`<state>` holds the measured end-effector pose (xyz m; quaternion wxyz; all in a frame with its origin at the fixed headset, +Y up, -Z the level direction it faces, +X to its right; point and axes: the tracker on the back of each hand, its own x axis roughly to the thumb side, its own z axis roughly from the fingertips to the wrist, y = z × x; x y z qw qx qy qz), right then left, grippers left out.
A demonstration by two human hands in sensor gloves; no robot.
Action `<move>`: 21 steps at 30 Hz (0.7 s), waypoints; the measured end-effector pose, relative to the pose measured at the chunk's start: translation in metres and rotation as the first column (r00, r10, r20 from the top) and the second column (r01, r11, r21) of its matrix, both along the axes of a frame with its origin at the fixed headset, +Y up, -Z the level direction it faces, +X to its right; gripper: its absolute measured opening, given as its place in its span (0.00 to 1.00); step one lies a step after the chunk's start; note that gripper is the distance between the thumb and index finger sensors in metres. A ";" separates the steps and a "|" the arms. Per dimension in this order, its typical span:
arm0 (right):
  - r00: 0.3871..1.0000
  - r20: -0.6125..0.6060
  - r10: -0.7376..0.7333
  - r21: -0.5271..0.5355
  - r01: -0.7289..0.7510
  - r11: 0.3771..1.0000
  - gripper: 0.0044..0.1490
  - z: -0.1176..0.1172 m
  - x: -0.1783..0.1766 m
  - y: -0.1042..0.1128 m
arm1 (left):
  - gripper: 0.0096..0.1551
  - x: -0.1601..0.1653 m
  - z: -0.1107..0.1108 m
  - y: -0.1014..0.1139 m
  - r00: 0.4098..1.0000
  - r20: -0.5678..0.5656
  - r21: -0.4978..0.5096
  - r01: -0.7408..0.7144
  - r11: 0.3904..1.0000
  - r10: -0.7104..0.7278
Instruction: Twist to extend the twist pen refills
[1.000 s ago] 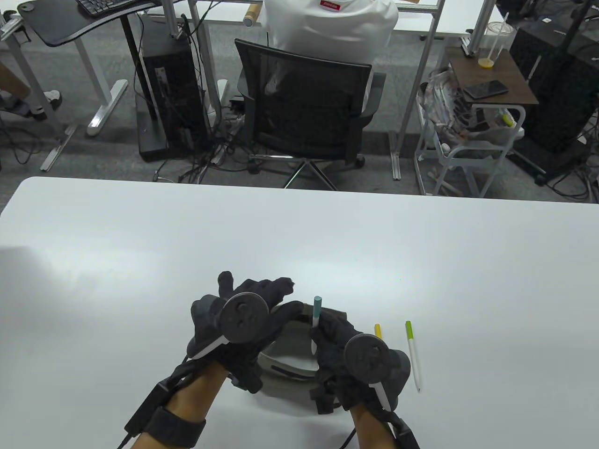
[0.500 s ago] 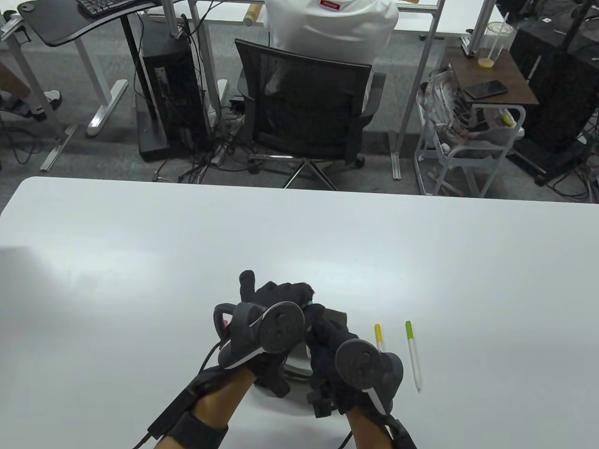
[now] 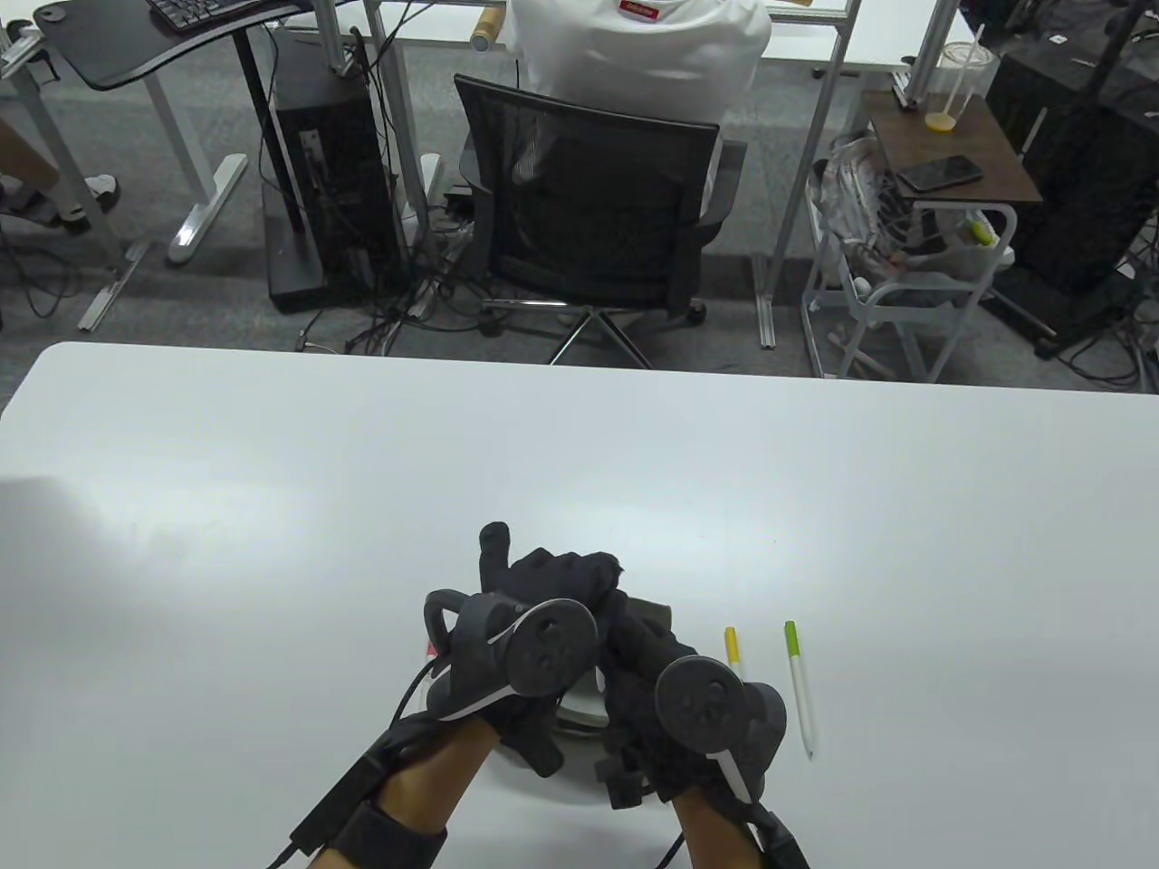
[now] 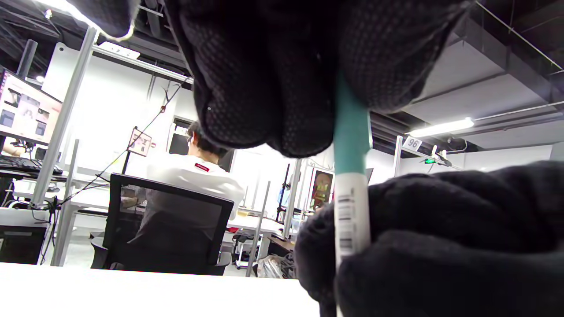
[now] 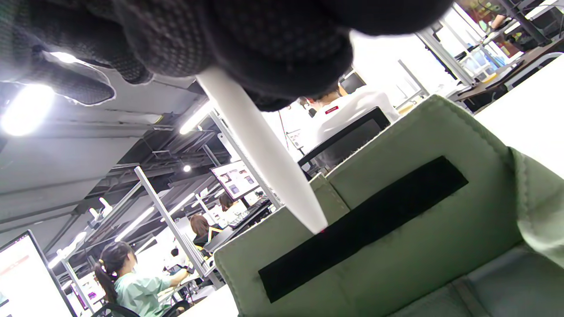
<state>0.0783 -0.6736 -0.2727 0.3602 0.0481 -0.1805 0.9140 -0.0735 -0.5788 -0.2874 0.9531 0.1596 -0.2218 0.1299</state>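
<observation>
"96" on a white tag point(image 4: 412, 143) on a frame post, barcode label on the teal pen point(image 4: 351, 193), its digits unreadable

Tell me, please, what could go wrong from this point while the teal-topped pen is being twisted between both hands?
The left hand grips only the short teal top of the teal pen, so gloved fingers might slip during the twist. The right hand holds the white barrel above the green pouch; if released, the pen could drop into it. The yellow pen and green pen lie close beside the right hand, and a wrist swing might knock them.
</observation>
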 end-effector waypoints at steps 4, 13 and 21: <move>1.000 -0.002 0.000 -0.005 0.000 1.000 0.28 0.000 0.000 0.000 | 0.25 -0.002 -0.001 -0.001 0.999 0.041 -0.011 -0.005 1.000 0.005; 1.000 -0.022 0.005 -0.003 -0.006 1.000 0.28 0.000 -0.001 0.000 | 0.25 -0.013 -0.007 -0.010 0.975 0.169 -0.150 -0.120 0.981 0.145; 0.999 -0.038 0.004 0.000 -0.004 1.000 0.28 -0.001 -0.002 -0.001 | 0.24 -0.021 -0.009 -0.013 0.964 0.189 -0.156 -0.160 0.975 0.189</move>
